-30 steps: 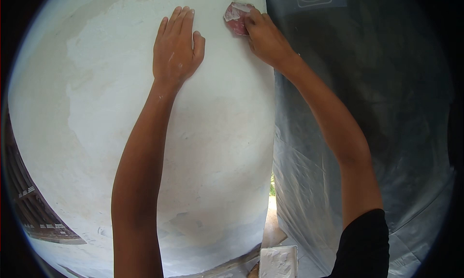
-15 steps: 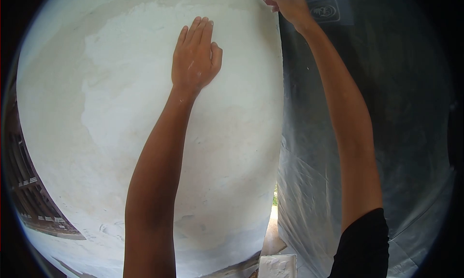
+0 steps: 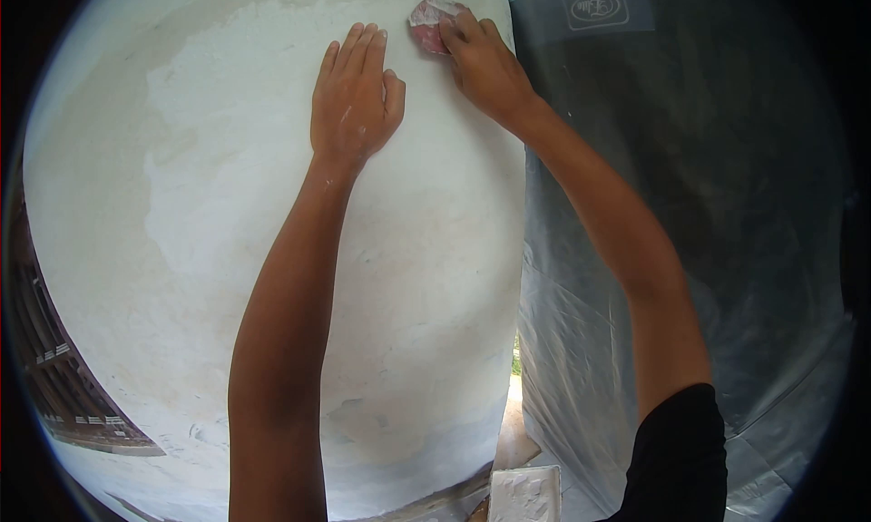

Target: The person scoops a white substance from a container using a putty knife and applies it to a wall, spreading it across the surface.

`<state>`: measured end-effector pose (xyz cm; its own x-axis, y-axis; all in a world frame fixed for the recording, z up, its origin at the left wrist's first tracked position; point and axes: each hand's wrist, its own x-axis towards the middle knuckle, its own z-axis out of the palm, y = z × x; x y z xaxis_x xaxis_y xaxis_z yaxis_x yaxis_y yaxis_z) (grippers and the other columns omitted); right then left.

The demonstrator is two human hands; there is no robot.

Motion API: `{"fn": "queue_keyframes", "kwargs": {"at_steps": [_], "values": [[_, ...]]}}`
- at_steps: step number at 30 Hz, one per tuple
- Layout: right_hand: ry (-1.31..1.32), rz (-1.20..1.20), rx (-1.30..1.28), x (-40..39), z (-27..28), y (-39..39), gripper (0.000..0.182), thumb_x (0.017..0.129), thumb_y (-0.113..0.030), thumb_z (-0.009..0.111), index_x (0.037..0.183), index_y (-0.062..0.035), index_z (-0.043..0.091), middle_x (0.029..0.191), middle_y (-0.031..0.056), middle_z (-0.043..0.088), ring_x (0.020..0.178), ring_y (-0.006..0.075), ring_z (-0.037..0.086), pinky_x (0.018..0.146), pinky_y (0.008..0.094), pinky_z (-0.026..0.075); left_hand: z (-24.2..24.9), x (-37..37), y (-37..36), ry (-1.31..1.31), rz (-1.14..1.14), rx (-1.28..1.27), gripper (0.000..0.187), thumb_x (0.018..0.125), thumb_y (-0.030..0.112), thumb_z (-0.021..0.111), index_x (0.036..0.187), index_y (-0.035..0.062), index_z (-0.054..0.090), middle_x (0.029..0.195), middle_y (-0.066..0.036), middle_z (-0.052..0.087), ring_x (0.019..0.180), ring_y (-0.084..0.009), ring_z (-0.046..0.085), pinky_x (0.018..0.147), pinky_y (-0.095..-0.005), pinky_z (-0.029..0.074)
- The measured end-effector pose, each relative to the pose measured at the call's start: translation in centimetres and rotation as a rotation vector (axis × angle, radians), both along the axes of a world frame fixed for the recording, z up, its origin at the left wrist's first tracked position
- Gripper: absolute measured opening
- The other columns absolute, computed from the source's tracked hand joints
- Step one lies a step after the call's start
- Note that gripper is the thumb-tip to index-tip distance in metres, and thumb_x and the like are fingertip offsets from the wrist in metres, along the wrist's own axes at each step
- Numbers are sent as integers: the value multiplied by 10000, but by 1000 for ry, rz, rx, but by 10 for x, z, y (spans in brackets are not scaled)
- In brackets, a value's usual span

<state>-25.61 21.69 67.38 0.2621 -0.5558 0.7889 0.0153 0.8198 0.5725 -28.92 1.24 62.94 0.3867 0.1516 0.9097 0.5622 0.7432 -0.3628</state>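
A pale, patchily plastered wall (image 3: 426, 277) fills the left and middle of the head view. Flat against it lies my left hand (image 3: 352, 105), fingers stretched upward and holding nothing, with white smears on its back. To its right, my right hand (image 3: 490, 73) grips a piece of red sandpaper (image 3: 428, 28) dusted with white. The sandpaper is against the upper wall surface, a little in from the wall's right edge. Part of it is hidden under my fingers.
Dark translucent plastic sheeting (image 3: 581, 359) hangs along the wall's right edge, with a printed logo (image 3: 594, 5) near the top. Below stands a square container (image 3: 524, 495) with white material in it. Dark slatted woodwork (image 3: 54, 341) shows at the lower left.
My right hand has swung left and down with the sandpaper, from the wall's upper right edge onto its face. My left hand stays flat on the wall, nearly in place.
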Motion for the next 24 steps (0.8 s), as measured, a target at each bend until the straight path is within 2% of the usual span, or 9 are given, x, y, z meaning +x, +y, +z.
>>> {"fn": "queue_keyframes", "kwargs": {"at_steps": [2, 7, 9, 11, 13, 17, 19, 22, 24], "values": [[-162, 116, 13, 12, -23, -5, 320, 850, 2, 676, 1167, 14, 639, 1107, 138, 575, 993, 321, 595, 779, 446, 567, 1, 1, 0, 4, 7, 7, 472, 932, 99, 500, 1387, -17, 547, 1414, -181, 596, 1402, -304, 491, 1196, -465, 337], [-156, 197, -102, 31, 23, -2, 378, 825, 8, 699, 1198, 19, 635, 1167, 149, 546, 1020, 322, 579, 846, 418, 597, 0, 0, 1, -6, -11, 10, 465, 926, 90, 508, 1377, -17, 557, 1417, -180, 595, 1402, -308, 491, 1194, -471, 339], [-186, 179, -189, 28, 41, -6, 196, 976, -40, 533, 1126, 25, 640, 1041, 221, 552, 994, 392, 563, 837, 475, 477, 1, 0, 1, -5, -13, 12, 464, 924, 87, 510, 1374, -16, 559, 1417, -180, 595, 1401, -310, 492, 1192, -473, 340], [-140, 27, -175, 15, 32, -5, 205, 987, -69, 528, 1129, 19, 645, 1025, 208, 540, 1015, 381, 555, 857, 462, 490, 0, 0, 0, 1, -15, 3, 468, 925, 88, 508, 1378, -14, 556, 1419, -176, 595, 1400, -310, 495, 1191, -474, 344], [-82, -8, -66, -1, 5, 0, 403, 811, 13, 714, 1208, 4, 641, 1128, 143, 546, 1007, 319, 577, 812, 410, 584, 0, 1, -1, 5, -10, -1, 467, 925, 88, 508, 1378, -15, 556, 1417, -175, 597, 1399, -309, 496, 1190, -474, 346], [-216, 109, -13, 22, -35, -5, 379, 808, 15, 709, 1183, -4, 655, 1098, 127, 544, 985, 310, 569, 801, 403, 577, 1, 1, 0, 10, -5, 7, 463, 928, 86, 504, 1376, -16, 557, 1415, -173, 599, 1399, -303, 497, 1190, -469, 347], [-174, 151, 2, 30, -19, -3, 391, 809, 25, 702, 1196, -5, 660, 1102, 123, 553, 973, 302, 568, 803, 404, 577, 1, 1, 0, 6, -6, 8, 463, 928, 87, 503, 1377, -14, 557, 1415, -173, 599, 1399, -303, 496, 1191, -467, 346], [-33, 268, -19, 26, 31, -2, 469, 808, 60, 715, 1266, -32, 672, 957, 123, 549, 897, 288, 579, 782, 411, 515, 0, 0, 0, -2, 5, 13, 465, 928, 88, 503, 1379, -11, 556, 1415, -173, 599, 1400, -304, 496, 1191, -464, 346], [-87, 151, -157, 19, 58, -2, 215, 990, -94, 533, 1129, 23, 646, 1020, 207, 545, 1002, 377, 560, 869, 458, 496, 0, 0, 1, 2, 18, 14, 466, 927, 88, 503, 1380, -10, 555, 1414, -173, 600, 1400, -306, 495, 1191, -464, 346]]}}
